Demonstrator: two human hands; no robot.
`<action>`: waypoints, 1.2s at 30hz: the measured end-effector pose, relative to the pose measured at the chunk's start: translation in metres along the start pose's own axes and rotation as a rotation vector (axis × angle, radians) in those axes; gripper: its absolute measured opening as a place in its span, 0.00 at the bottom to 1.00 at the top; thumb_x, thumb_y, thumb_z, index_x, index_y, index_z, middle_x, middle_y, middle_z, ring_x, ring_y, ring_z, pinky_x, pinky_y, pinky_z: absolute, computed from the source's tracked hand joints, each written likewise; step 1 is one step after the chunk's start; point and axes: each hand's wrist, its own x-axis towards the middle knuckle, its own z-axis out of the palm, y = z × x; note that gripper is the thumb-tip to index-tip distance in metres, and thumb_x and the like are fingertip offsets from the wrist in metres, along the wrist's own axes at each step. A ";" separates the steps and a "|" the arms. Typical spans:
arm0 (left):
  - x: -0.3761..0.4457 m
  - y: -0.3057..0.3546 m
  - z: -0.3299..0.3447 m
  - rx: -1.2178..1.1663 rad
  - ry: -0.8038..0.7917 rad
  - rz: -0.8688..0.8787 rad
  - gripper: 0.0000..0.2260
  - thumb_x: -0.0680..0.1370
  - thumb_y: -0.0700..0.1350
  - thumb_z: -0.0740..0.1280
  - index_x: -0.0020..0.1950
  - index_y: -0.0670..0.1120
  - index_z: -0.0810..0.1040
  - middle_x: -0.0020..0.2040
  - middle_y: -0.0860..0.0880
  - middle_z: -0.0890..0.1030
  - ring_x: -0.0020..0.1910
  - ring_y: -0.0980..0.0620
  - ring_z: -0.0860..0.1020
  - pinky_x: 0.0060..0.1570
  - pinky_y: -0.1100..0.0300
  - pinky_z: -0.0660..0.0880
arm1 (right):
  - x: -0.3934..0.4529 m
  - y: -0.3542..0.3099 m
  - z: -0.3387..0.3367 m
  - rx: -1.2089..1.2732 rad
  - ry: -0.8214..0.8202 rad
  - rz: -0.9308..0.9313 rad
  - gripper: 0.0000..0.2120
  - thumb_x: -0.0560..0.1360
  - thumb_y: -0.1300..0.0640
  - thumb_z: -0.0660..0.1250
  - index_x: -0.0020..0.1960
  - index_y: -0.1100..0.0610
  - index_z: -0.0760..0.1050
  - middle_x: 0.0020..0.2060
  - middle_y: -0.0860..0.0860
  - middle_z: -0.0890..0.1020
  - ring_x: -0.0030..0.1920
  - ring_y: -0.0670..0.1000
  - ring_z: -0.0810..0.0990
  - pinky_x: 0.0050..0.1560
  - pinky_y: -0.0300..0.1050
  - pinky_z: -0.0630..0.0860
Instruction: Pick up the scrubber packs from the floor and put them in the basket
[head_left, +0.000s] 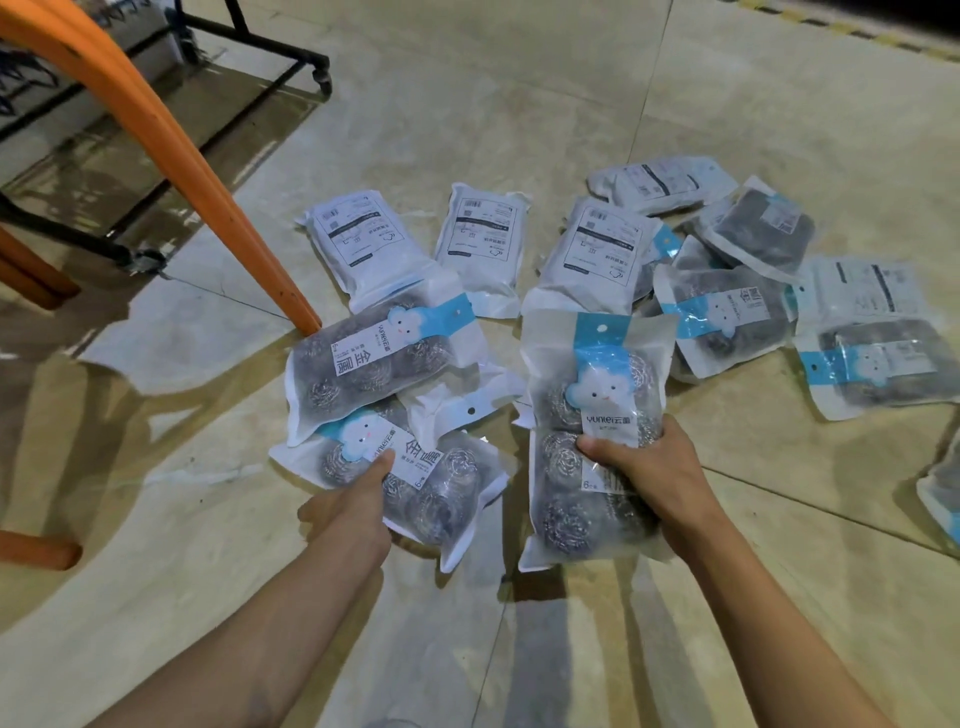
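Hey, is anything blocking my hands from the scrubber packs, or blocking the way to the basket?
Nothing blocks the hands: the left hand and right hand each already grip a scrubber pack. No basket is in view, so that path cannot be judged.

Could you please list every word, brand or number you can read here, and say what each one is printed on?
"yunte", then two Chinese characters: label of the pack in the right hand.
"6": lower on that label.
"金属": pack by the orange leg.
"6": label of the pack in the left hand.
Back labels of the face-down packs: too small to read.
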 end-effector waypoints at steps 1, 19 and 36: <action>-0.009 0.005 0.002 -0.042 0.027 -0.004 0.48 0.48 0.56 0.89 0.63 0.43 0.76 0.55 0.43 0.84 0.49 0.37 0.85 0.51 0.39 0.83 | -0.001 -0.001 0.002 0.011 0.001 -0.002 0.32 0.63 0.57 0.86 0.63 0.58 0.78 0.50 0.52 0.89 0.47 0.52 0.89 0.52 0.55 0.85; -0.204 0.063 -0.069 -0.110 -0.252 0.148 0.17 0.78 0.33 0.70 0.66 0.41 0.80 0.55 0.39 0.86 0.50 0.39 0.86 0.37 0.52 0.84 | -0.061 -0.056 0.014 0.140 0.092 -0.014 0.38 0.55 0.41 0.83 0.62 0.49 0.75 0.52 0.47 0.87 0.51 0.48 0.88 0.54 0.58 0.84; -0.695 0.436 -0.083 0.375 -0.774 0.525 0.25 0.65 0.35 0.81 0.60 0.43 0.80 0.51 0.42 0.88 0.48 0.38 0.87 0.49 0.44 0.83 | -0.349 -0.533 -0.208 0.273 0.162 -0.038 0.16 0.75 0.58 0.76 0.61 0.50 0.78 0.49 0.47 0.89 0.50 0.50 0.88 0.50 0.48 0.82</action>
